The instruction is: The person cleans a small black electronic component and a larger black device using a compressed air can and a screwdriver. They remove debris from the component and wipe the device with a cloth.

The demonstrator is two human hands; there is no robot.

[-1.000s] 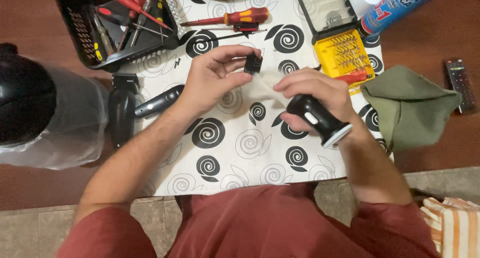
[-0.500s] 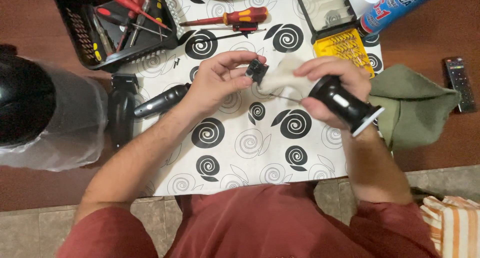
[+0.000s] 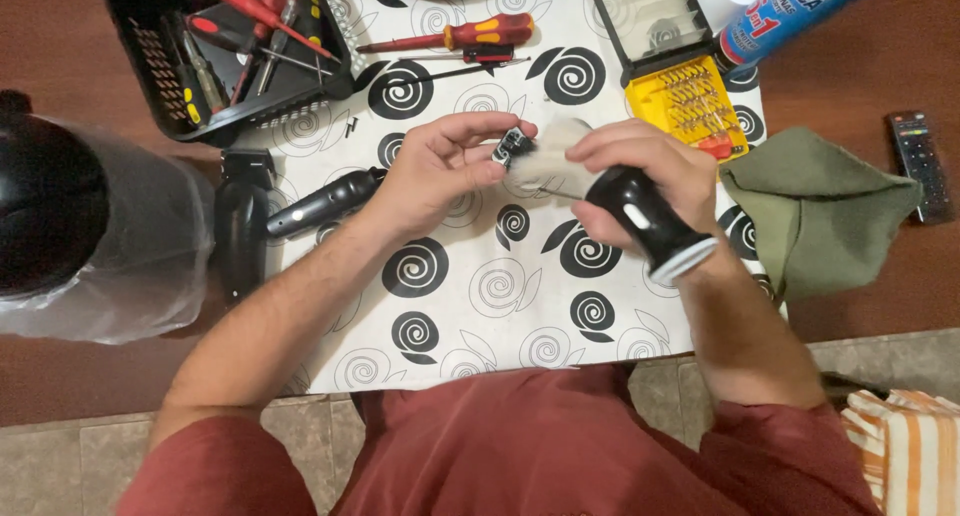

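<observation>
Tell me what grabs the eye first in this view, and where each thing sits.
At the centre, the right hand holds a black-handled brush with pale bristles against a small black part pinched in the left hand, over a white cloth with black spirals. A black basket of red-handled tools sits top left. A yellow bit case lies top right, with a green cloth just below it at the right.

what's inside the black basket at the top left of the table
The black basket holds hand tools: red-handled screwdrivers and thin metal shafts lying across each other. What lies beneath them, at the basket's bottom, is covered and cannot be told.
</observation>
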